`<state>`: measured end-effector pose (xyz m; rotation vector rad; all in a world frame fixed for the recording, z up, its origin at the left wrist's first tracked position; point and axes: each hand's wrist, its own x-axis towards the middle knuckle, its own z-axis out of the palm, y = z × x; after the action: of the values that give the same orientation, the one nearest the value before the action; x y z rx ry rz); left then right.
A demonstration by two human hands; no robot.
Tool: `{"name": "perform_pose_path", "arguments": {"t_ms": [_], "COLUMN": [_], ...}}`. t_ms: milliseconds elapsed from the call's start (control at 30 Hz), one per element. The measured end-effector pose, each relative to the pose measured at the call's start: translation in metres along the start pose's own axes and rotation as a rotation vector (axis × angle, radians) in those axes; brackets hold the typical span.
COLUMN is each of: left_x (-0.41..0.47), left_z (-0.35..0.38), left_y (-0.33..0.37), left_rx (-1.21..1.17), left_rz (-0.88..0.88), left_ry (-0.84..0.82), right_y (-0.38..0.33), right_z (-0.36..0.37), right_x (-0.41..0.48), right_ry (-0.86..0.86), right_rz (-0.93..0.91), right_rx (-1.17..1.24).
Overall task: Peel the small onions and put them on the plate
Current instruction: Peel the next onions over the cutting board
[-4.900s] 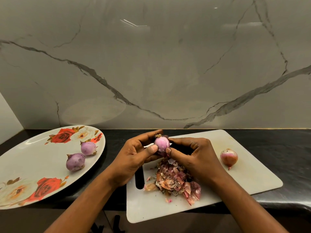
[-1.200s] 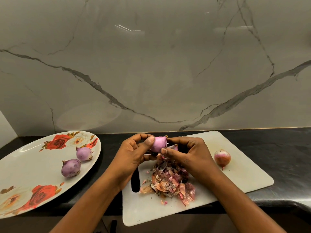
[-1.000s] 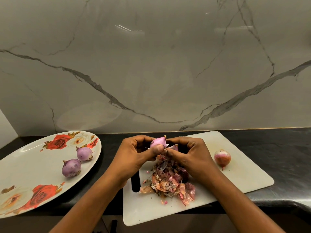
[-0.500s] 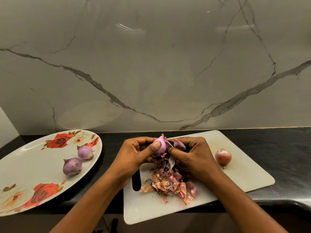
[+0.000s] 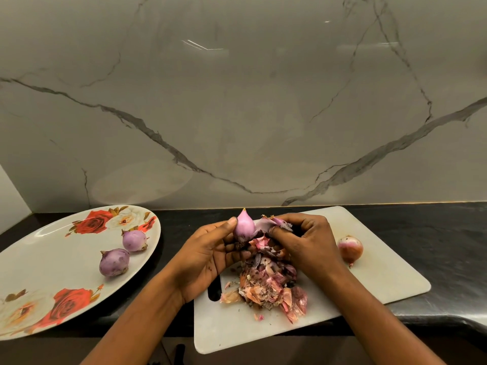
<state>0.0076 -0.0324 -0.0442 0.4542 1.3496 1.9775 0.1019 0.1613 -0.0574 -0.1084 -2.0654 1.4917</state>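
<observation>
The oval rose-patterned plate (image 5: 39,259) lies left of the white plastic cutting board (image 5: 382,280). On the plate's right part, one peeled purple onion (image 5: 134,241) lies behind another peeled onion (image 5: 114,262). A heap of papery onion skins (image 5: 268,285) sits mid-board, a reddish unpeeled onion (image 5: 350,249) to its right. Above the heap, left hand (image 5: 208,254) and right hand (image 5: 305,243) hold a half-peeled pink onion (image 5: 244,226).

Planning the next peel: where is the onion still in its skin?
Head view: the unpeeled onion lies on the right part of the white cutting board, just right of the right hand.
</observation>
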Motion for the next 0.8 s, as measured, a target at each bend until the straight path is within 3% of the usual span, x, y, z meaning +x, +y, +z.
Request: {"name": "perform_pose_path", "arguments": {"t_ms": [433,633,800], "left_x": [-0.0015,-0.0033,-0.0016], "left_z": [0.0069,0.0066,0.0065], "left_y": [-0.0002,-0.0023,-0.0051], "left_rx": [0.235,0.242,0.210], "left_rz": [0.112,0.127,0.129], "left_ry": [0.025,0.065,0.094], "right_y": [-0.0067,-0.0046,-0.0006], "right_z": [0.0010,-0.0005,0.0014], "right_x": [-0.0042,-0.0012,-0.0010], "right_ry": [-0.191,-0.197,-0.267], "right_rz": [0.029,0.062,-0.018], "right_rx": [0.109,0.114,0.031]}}
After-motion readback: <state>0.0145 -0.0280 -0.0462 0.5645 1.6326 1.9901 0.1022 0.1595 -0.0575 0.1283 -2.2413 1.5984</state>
